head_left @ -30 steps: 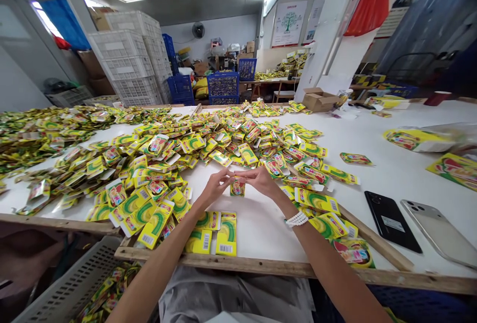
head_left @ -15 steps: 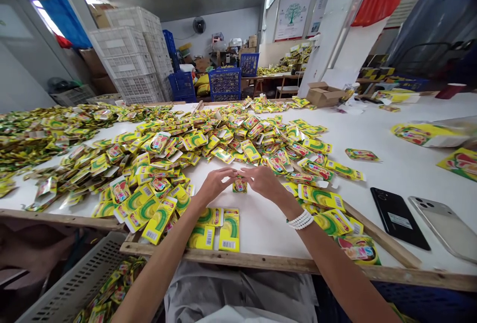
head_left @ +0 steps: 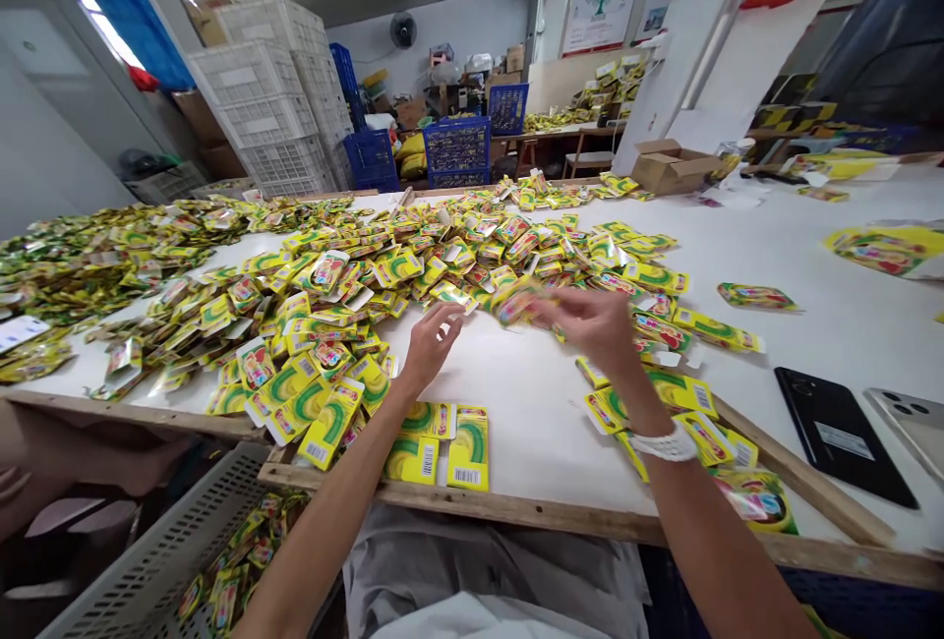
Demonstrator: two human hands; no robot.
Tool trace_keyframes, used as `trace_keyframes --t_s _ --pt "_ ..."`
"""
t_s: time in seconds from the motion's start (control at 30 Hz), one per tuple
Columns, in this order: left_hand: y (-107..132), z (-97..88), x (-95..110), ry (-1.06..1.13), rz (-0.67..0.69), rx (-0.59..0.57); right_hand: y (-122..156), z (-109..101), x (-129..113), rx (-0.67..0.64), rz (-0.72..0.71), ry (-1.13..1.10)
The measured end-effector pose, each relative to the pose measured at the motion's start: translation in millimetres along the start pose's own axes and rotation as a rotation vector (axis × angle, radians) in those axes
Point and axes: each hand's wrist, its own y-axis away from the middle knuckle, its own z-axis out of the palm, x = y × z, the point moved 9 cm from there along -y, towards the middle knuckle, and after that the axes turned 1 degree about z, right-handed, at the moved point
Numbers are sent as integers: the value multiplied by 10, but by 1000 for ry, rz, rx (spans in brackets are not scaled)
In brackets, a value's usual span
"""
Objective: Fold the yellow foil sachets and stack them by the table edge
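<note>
A large heap of yellow-green packets (head_left: 354, 275) covers the white table (head_left: 531, 423). My left hand (head_left: 430, 339) hovers just above the bare tabletop near the heap's front edge, fingers spread and holding nothing. My right hand (head_left: 594, 324), blurred by motion, is raised above the heap's right side. A small packet (head_left: 516, 306), also blurred, is pinched at its fingertips. A white bead bracelet (head_left: 660, 442) is on my right wrist. Two flat yellow cards (head_left: 446, 444) lie side by side near the table's front edge, between my arms.
A black phone (head_left: 841, 435) and a light phone (head_left: 914, 423) lie at the right. A white crate (head_left: 140, 551) holding packets sits below the table at the lower left. Behind are stacked white crates (head_left: 265, 98), blue crates (head_left: 457, 143) and a cardboard box (head_left: 668, 167).
Both hands held the small packet together at the table's middle. Now they have parted: my right hand has swung up and right with the packet, and my left hand has opened.
</note>
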Motion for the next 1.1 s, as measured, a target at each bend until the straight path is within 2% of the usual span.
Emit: trace_keyframes --t_s 0.03,0.07,0.1,0.17,0.23,0.3,0.47,0.6,0.7,0.87,0.93,1.0,1.1 --pt "-1 -25 -29 -14 -21 20 -15 -222 -80 153 -30 -222" --pt "-1 -48 -55 -29 -37 37 -29 -343 -127 207 -44 -407" --pt "1 -65 -76 -44 -50 51 -44 -408 -150 222 -36 -497" --pt "7 -81 -109 -72 -69 65 -60 -421 -109 210 44 -528" --pt "14 -71 -138 -96 -87 63 -41 -334 16 189 152 -477" --pt "21 -42 -163 -111 -101 43 -4 -161 160 134 245 -427" --pt "27 17 -194 -100 -108 -7 157 439 511 -162 477 -288" --pt "25 25 -202 -104 -105 -23 305 677 716 -268 611 -201" --pt "27 29 -208 -112 -112 -30 351 745 765 -318 622 -133" --pt "27 65 -201 -125 -98 -72 321 702 787 -320 569 36" --pt "27 74 -200 -127 -94 -87 336 719 796 -359 554 79" --pt "25 75 -203 -127 -98 -96 403 805 792 -456 540 109" --pt "21 69 -200 -118 -103 -108 619 1087 706 -707 474 134"
